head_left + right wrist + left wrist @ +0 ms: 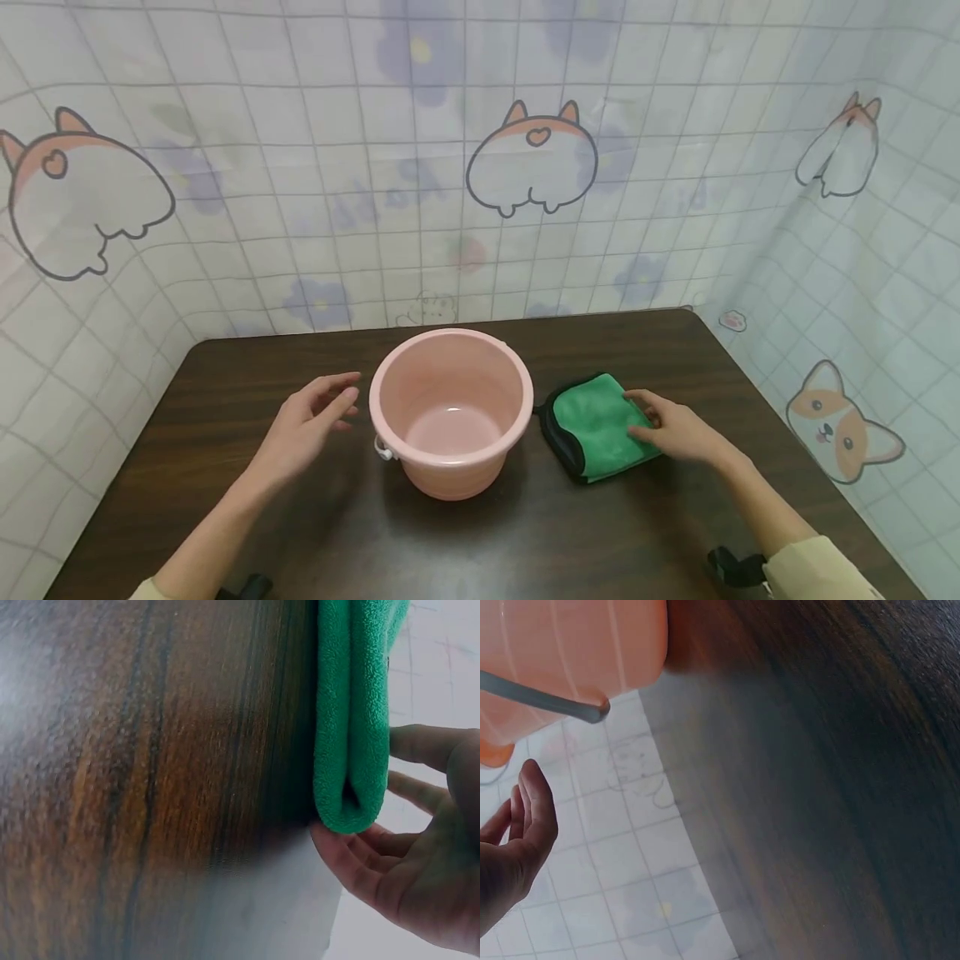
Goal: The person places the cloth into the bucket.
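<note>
A pink bucket [450, 475] stands upright on the dark wooden table, its inside bare. My left hand [311, 421] hovers just left of it, fingers loosely bent and apart from the rim; the left wrist view has the hand [525, 840] beside the bucket [577, 645] and its grey-white handle [547, 701]. To the bucket's right lies a folded green cloth [600, 421] with black edging. My right hand [675, 425] touches the cloth's right side. In the right wrist view, fingers [352, 866] are at the fold of the cloth [349, 735], with another digit against its upper face.
The brown table [322, 525] reaches back to a wall covering [337, 183] with a grid and cartoon dogs, which also covers both sides. Black straps [735, 568] show near the wrists at the front.
</note>
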`<control>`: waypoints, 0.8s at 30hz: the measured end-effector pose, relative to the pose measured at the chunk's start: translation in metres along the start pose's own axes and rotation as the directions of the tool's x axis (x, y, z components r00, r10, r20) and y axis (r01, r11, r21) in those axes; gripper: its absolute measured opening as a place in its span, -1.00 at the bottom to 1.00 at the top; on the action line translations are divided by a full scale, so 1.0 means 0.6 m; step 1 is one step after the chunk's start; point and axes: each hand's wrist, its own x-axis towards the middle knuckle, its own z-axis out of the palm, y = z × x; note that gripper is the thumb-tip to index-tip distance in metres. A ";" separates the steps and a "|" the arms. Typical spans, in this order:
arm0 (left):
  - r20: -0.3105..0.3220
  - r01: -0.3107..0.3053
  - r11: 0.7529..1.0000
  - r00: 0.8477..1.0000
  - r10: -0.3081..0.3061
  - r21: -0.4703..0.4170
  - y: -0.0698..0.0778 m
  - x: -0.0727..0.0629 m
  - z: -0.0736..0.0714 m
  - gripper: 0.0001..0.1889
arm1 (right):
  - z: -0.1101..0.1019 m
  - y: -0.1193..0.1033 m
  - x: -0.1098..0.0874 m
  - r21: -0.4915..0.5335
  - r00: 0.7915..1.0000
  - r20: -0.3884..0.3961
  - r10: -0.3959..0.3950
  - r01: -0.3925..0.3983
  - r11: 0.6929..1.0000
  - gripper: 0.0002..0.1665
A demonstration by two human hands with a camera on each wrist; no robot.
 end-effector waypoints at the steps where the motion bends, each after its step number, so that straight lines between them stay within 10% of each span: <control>1: 0.005 0.010 1.000 1.000 -0.010 -0.021 -0.001 0.000 0.002 -0.54 | 0.001 0.001 -0.001 0.007 1.000 0.003 -0.002 0.002 1.000 -0.29; 9: 0.034 0.108 0.975 0.994 -0.104 -0.192 0.003 0.004 0.014 -0.47 | 0.002 0.013 0.005 0.070 1.000 0.001 -0.025 0.025 0.997 -0.36; 15: 0.110 0.197 0.905 0.980 -0.168 -0.376 0.014 0.008 0.012 -0.42 | -0.001 0.021 0.005 0.184 0.999 0.028 0.017 -0.022 0.983 -0.50; 24: 0.179 0.253 0.859 0.965 -0.192 -0.445 0.016 0.014 0.009 -0.41 | 0.000 0.028 0.012 0.284 0.998 -0.015 0.056 -0.050 0.957 -0.78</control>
